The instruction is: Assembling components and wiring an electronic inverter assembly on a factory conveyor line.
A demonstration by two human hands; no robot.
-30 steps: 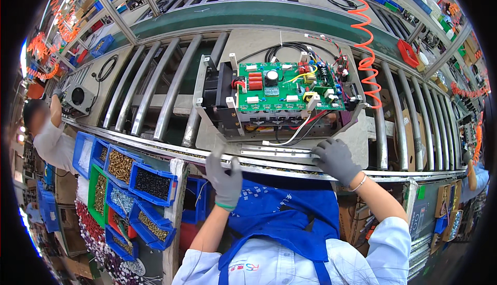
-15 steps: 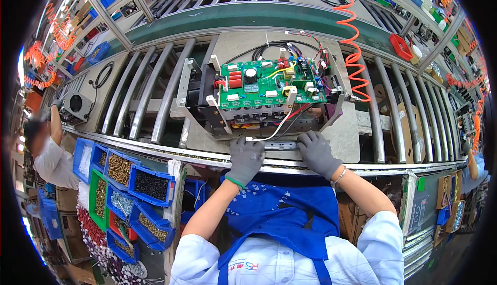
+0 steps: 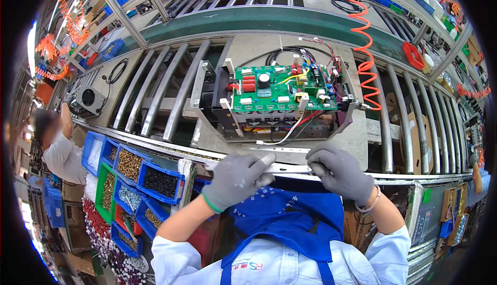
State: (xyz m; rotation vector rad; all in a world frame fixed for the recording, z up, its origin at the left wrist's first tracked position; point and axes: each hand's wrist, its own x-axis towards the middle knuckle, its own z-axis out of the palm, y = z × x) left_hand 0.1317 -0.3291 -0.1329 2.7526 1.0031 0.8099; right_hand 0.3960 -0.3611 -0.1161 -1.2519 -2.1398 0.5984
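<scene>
My left hand (image 3: 235,180), in a grey glove with a green cuff, is closed with its thumb and fingers about the left part of a pale metal strip (image 3: 291,169). My right hand (image 3: 340,172), also grey-gloved, has curled fingers at the strip's right end. The strip spans the gap between the hands over the bench's front rail, and its ends are hidden by the gloves. Beyond my hands sits an open electronic unit (image 3: 282,89) with a green circuit board, red parts, a black fan side and upright metal posts. A loose white cable lies along its front.
Metal rollers (image 3: 178,96) flank the grey work board (image 3: 357,140). A red coiled hose (image 3: 366,52) hangs at the unit's right. Blue and green bins (image 3: 106,192) of screws stand at the left. A person (image 3: 62,145) handles another unit (image 3: 88,101) at far left.
Both hands have come off the board, moving nearer to me and lifting the strip over the front rail. My fingers have curled. The whole view has shifted slightly.
</scene>
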